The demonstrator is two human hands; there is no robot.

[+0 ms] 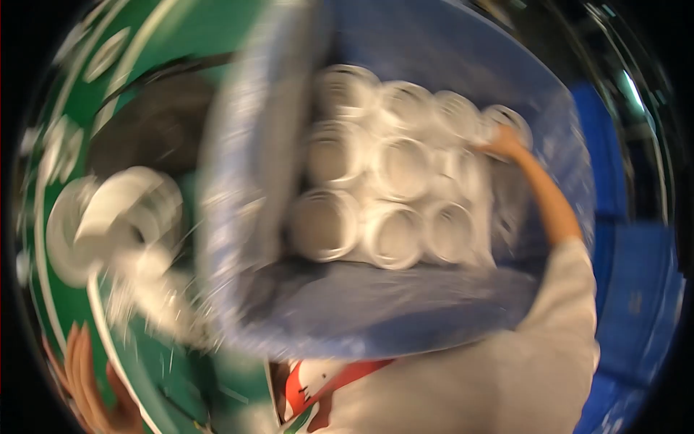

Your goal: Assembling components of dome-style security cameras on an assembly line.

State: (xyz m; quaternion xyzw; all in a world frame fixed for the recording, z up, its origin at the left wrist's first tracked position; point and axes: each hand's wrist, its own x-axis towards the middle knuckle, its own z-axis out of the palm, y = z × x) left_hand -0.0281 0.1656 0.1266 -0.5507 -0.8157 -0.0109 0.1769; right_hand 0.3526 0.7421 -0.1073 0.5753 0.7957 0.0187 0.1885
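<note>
The picture is blurred by motion. A blue plastic bin (376,311) fills the middle and holds several white round containers (394,231) stacked side by side with their openings toward me. My right hand (504,143) reaches in over the right wall and touches a white container (506,119) at the far right of the top row; I cannot tell whether its fingers close on it. My left hand (90,383) is at the lower left edge, fingers apart, resting by a green surface (181,376) and holding nothing that I can see.
A white round object (116,217) lies on the green surface left of the bin. A dark round shape (155,123) sits behind it. Blue crates (636,289) stand at the right. My pale sleeve (549,347) crosses the lower right.
</note>
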